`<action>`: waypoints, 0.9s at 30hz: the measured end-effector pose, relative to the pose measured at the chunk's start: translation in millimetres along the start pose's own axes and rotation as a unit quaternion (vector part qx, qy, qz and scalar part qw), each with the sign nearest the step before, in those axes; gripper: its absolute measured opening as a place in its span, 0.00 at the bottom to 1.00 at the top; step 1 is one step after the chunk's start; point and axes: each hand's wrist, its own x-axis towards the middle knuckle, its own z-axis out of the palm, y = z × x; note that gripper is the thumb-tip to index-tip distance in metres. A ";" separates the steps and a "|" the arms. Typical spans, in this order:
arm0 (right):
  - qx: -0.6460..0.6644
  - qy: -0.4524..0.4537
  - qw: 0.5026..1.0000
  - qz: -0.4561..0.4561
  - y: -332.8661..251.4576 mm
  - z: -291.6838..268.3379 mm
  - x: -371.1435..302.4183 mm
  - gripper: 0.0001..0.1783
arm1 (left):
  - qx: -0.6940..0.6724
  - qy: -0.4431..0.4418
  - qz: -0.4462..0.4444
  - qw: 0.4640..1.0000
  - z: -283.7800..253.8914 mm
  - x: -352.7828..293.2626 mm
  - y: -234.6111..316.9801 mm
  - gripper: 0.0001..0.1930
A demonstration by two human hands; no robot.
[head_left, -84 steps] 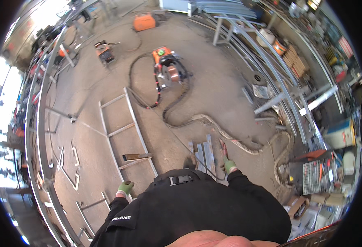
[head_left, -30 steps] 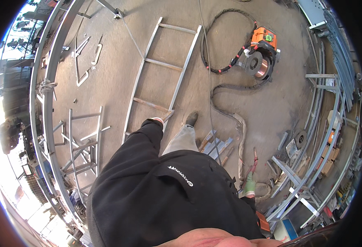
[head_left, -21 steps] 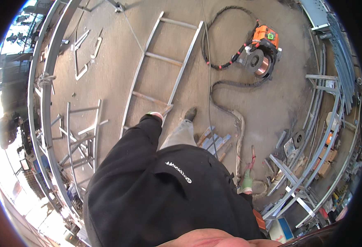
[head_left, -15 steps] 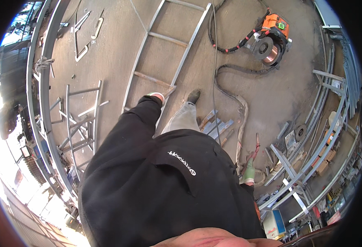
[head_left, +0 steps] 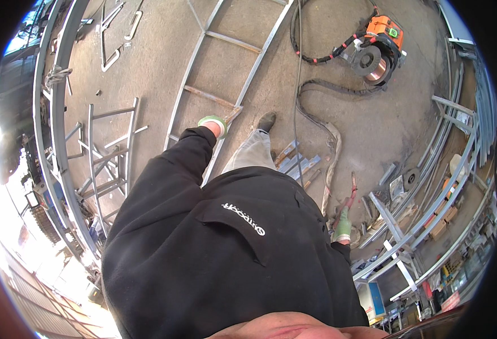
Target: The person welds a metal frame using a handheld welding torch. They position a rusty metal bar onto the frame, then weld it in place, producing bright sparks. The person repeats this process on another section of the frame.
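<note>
Left hand (head_left: pixel 216 121) forward, right (head_left: pixel 343 225) round torch (head_left: pixel 353 193)

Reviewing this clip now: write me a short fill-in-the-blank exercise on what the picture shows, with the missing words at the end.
1. The right hand holds a ____ tool.
2. The glove on that hand is ____.
3. In the picture, the ladder-like frame lies to the ____ of the orange machine.
4. The spool carries ____-coloured wire.

Missing words: red; green; left; copper
</note>
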 end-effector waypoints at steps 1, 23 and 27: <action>0.009 -0.032 0.999 0.000 0.3 -0.9 3.8 0.32 | -0.011 0.013 -0.004 1.000 -4.1 -6.7 1.1 0.22; -0.105 -0.018 0.992 -0.070 -28.8 35.7 -4.2 0.41 | -0.100 0.219 -0.023 0.970 24.4 -45.3 -0.3 0.15; -0.113 -0.022 0.993 -0.039 -43.0 39.6 -14.7 0.41 | -0.084 0.230 -0.009 0.970 22.7 -44.4 -2.1 0.15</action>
